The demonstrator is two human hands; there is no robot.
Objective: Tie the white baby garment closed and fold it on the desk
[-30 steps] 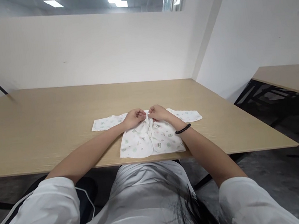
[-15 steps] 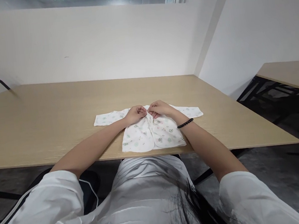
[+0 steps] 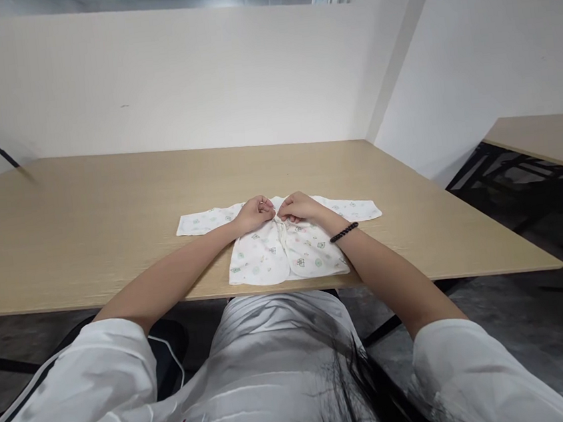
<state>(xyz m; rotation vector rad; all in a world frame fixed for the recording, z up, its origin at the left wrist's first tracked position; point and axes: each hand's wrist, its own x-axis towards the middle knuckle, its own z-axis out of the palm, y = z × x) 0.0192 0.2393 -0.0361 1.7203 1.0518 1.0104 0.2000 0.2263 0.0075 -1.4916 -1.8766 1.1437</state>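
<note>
A small white baby shirt (image 3: 261, 257) with a pale printed pattern lies spread on the table, its sleeves stretched out to both sides and its rounded front hems towards me. My left hand (image 3: 255, 214) pinches the cloth at the upper middle of the front opening. Close beside it, my right hand (image 3: 301, 207) is closed on the other edge of the same opening, fingertips nearly meeting the left ones. The fingers cover whatever lies between them at the front edge. A black beaded bracelet (image 3: 344, 232) circles my right wrist.
The wooden table (image 3: 110, 209) reaches back to a white wall (image 3: 172, 81). A thin black gooseneck rod (image 3: 7, 158) rises at the far left. Another table (image 3: 550, 139) with black legs stands at the right.
My right hand has shifted slightly left and its fingers have curled closer together at the opening. The left hand stays almost in place; the shirt lies as before.
</note>
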